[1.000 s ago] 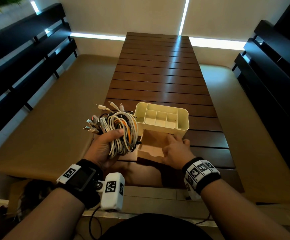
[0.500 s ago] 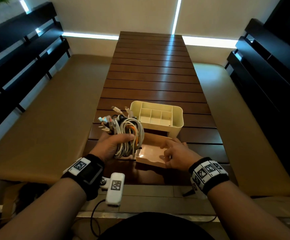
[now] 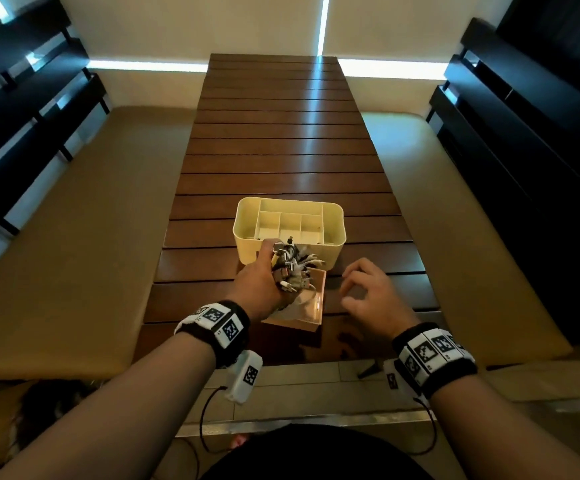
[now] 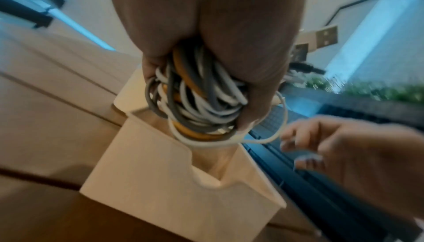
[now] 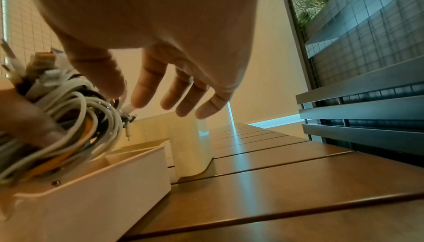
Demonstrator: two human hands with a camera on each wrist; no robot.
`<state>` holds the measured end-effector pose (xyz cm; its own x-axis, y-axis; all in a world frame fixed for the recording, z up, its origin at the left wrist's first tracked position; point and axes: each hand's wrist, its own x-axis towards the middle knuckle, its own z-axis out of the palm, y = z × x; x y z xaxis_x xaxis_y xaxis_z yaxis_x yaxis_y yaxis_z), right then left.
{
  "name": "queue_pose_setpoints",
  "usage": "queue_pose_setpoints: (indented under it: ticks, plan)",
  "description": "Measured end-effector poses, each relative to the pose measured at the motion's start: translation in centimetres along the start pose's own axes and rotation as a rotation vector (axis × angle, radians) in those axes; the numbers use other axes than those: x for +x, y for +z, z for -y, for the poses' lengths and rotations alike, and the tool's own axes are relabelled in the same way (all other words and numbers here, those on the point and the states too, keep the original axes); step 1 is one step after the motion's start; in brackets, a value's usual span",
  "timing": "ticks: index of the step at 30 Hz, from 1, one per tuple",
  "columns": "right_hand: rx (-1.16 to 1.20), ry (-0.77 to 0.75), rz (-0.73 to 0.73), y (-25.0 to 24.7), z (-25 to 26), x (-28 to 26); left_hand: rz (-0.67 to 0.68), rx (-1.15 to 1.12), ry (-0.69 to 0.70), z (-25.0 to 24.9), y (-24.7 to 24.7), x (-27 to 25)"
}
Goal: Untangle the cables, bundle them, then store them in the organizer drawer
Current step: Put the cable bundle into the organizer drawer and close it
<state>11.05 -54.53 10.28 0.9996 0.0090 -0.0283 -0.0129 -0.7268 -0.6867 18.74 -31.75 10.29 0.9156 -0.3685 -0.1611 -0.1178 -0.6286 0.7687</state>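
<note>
Now left hand (image 3: 259, 282) fingers clamp coiled rubbery cables (image 4: 201, 99) (white, grey, orange); right hand (image 3: 368, 296) fingers apart.

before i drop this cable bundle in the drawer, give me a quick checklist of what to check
1. Drawer pulled out of the organizer: ok.
2. Left hand grip round the cable bundle: ok.
3. Bundle above the drawer opening: ok.
4. Loose white loop hanging past the drawer's side: not ok.
5. Right hand off the drawer, holding nothing: ok.
6. Bundle tied: cannot tell.
</note>
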Motion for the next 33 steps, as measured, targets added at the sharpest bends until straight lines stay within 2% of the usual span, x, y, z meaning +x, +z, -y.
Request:
queue_pose_setpoints:
  ticks: [6,9,12,17,21,23,29,31,33]
  plan:
    - [0.115,-0.115,-0.124,0.4,1.7,-0.3,0.067,0.493,0.089,0.0,1.7,0.8]
    - [-0.026,-0.156,-0.068,1.9,2.4,-0.1,0.048,0.651,0.149,0.4,2.8,0.9]
    - [-0.139,-0.169,-0.027,3.6,2.6,-0.1,0.034,0.74,0.152,0.7,3.6,0.9]
    - [-0.223,-0.181,-0.108,4.7,2.5,-0.2,0.08,0.753,0.144,0.6,4.3,0.9]
    - [-0.305,-0.176,0.026,5.2,2.7,0.0,0.118,0.708,0.139,0.6,4.0,0.8]
    - [-0.305,-0.144,0.081,5.2,3.1,0.2,0.148,0.618,0.104,0.7,3.6,1.1]
    - [-0.438,-0.118,0.178,4.3,4.8,1.7,0.353,0.2,-0.062,0.8,0.6,1.5]
    - [-0.487,-0.128,0.2,4.3,5.2,2.3,0.309,0.308,-0.018,1.5,0.3,0.8]
    - [-0.525,-0.14,0.222,4.3,5.5,2.7,0.163,0.493,0.101,2.3,-0.2,-0.1]
